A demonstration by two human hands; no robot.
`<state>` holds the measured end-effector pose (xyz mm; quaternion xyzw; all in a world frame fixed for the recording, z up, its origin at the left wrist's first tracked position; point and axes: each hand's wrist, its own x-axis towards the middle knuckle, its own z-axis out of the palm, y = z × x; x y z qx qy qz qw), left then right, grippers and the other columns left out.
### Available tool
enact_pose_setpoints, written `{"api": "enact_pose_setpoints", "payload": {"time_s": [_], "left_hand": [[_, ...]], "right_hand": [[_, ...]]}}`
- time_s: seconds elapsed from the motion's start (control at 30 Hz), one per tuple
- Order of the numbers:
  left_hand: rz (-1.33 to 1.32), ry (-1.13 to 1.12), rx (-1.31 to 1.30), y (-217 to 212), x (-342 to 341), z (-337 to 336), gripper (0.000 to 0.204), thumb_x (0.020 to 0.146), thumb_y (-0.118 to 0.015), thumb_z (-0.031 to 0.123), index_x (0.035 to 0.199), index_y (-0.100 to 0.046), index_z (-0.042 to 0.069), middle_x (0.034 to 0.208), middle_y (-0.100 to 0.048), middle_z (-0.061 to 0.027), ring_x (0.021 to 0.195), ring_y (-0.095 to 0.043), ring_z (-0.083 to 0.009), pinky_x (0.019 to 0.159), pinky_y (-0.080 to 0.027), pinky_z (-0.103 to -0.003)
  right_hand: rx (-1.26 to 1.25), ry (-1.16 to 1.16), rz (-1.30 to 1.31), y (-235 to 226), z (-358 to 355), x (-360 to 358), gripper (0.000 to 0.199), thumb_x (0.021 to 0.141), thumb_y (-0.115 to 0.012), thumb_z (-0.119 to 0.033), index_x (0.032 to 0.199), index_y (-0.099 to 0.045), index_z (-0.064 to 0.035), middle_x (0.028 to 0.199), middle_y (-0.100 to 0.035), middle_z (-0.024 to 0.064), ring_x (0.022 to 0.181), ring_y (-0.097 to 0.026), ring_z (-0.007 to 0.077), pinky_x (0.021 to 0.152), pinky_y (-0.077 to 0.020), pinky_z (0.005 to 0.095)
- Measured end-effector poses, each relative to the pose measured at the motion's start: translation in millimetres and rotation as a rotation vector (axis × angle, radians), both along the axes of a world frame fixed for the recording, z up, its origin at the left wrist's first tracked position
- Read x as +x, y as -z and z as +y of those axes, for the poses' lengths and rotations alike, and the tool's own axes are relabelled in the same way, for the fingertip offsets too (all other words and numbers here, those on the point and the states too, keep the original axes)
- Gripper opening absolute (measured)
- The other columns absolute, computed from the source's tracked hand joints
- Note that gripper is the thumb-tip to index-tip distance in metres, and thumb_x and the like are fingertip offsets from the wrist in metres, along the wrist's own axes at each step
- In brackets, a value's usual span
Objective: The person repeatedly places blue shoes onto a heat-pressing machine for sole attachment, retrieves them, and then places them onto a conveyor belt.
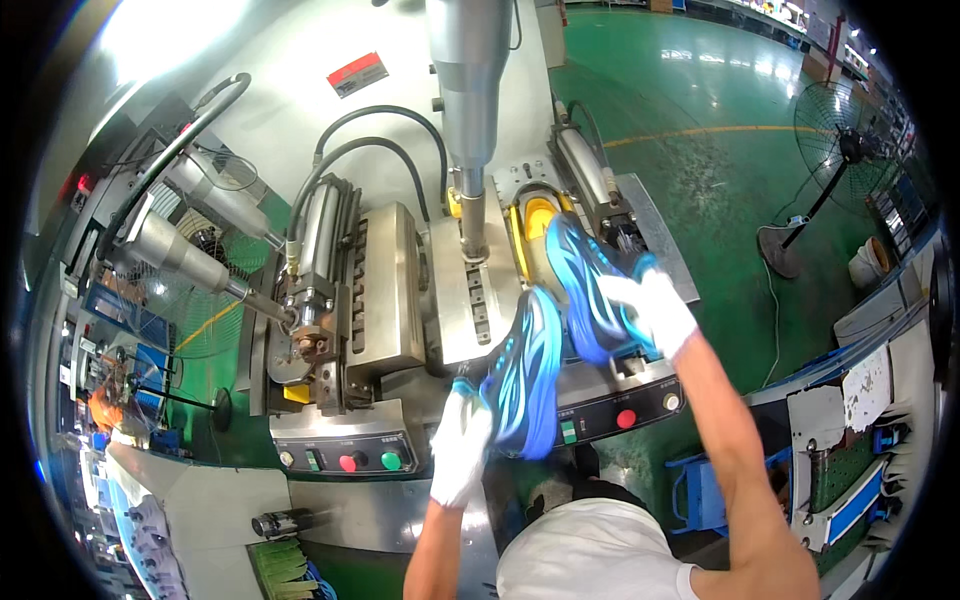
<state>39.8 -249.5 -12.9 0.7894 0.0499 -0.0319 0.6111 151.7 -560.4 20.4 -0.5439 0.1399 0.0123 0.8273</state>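
Note:
My left hand (461, 446), in a white glove, is closed on the heel end of a blue sneaker (528, 375). This shoe is tilted, with its side toward the view and its toe pointing up and away. In its own white glove, my right hand (655, 308) grips the heel end of a second blue sneaker (585, 290), its fingers partly hidden by the shoe. Both sneakers hang over the front of a metal press machine (460, 315). Just beyond the right shoe's toe is a yellow pad (540, 215) in the machine's right-hand station.
A thick vertical press cylinder (473, 120) stands over the machine's middle. Control panels with a green button (391, 460) and a red button (627, 418) line the front edge. A standing fan (850, 145) is at the far right; a blue stool (700, 490) is near my right arm.

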Motion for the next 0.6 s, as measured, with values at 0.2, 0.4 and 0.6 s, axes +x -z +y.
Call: {"api": "enact_pose_setpoints", "payload": {"time_s": [0.2, 0.4, 0.6], "left_hand": [[0.432, -0.14, 0.294, -12, -166, 87, 0.059, 0.093, -0.065, 0.017, 0.149, -0.05, 0.002, 0.131, -0.063, -0.0173, 0.118, -0.059, -0.0258, 0.101, -0.048, -0.035], [0.556, -0.844, 0.422, 102, -343, 138, 0.059, 0.094, -0.06, 0.006, 0.151, -0.044, 0.0, 0.134, -0.063, -0.0179, 0.122, -0.06, -0.0246, 0.106, -0.046, -0.035], [0.287, -1.026, 0.407, 247, -287, 139, 0.081, 0.081, -0.08, 0.017, 0.15, -0.039, 0.006, 0.14, -0.056, -0.022, 0.131, -0.057, -0.0359, 0.11, -0.044, -0.044]], "right_hand": [[-1.469, -0.095, -0.042, 146, 21, 225, 0.046, 0.083, -0.068, -0.037, 0.107, -0.073, 0.0028, 0.114, -0.071, 0.0282, 0.108, -0.071, 0.0411, 0.095, -0.0565, 0.046], [-1.48, -0.138, -0.117, 176, 67, 254, 0.051, 0.076, -0.07, -0.046, 0.098, -0.077, -0.0014, 0.105, -0.073, 0.0266, 0.099, -0.072, 0.0428, 0.087, -0.0564, 0.0492], [-1.25, -0.31, -0.158, 176, -3, 250, 0.028, 0.089, -0.076, -0.022, 0.105, -0.073, 0.0008, 0.101, -0.076, 0.0138, 0.091, -0.071, 0.0255, 0.08, -0.0549, 0.0425]]}}
